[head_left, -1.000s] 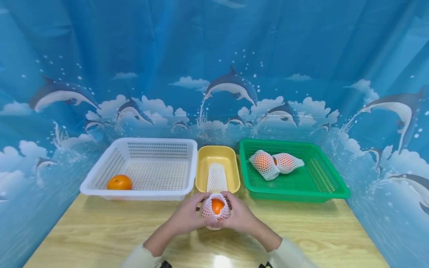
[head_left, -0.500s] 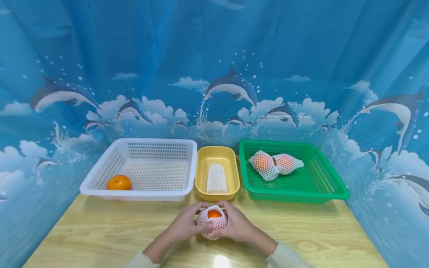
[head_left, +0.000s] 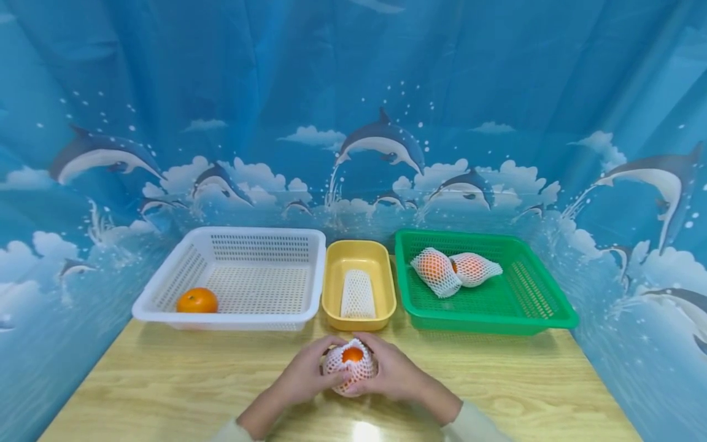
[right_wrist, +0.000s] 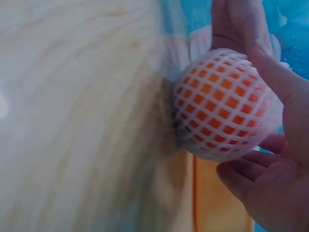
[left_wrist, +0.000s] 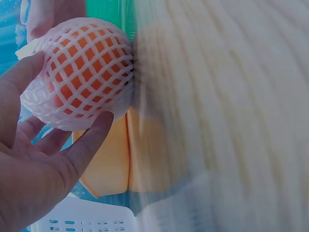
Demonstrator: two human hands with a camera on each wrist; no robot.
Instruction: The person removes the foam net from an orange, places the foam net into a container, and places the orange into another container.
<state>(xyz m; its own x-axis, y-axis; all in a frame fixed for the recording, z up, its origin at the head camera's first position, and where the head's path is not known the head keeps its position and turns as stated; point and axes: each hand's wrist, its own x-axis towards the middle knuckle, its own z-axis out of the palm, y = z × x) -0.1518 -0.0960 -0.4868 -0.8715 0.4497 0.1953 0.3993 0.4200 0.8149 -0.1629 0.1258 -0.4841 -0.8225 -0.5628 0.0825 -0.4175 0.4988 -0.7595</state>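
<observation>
An orange (head_left: 352, 354) in a white foam net sleeve (left_wrist: 91, 72) sits on the table between both hands, its bare top showing through the sleeve's open upper end. My left hand (head_left: 306, 372) grips it from the left, thumb on the near side and fingers round the far side. From the right, my right hand (head_left: 394, 372) holds the same netted orange, its thumb close to the left one. Both wrist views show the net stretched in diamonds over the fruit, with the lower side by the tabletop.
Behind the hands stands a yellow tray (head_left: 331, 276) with a flat foam net (head_left: 358, 296) in it. At left, a white basket (head_left: 229, 318) holds one bare orange (head_left: 197, 301). At right, a green basket (head_left: 497, 322) holds two netted oranges (head_left: 436, 270). A dolphin-print curtain (head_left: 353, 80) hangs behind.
Both hands have brought the netted orange down and nearer the body, away from the yellow tray, onto the table. Over the last half second they have hardly moved.
</observation>
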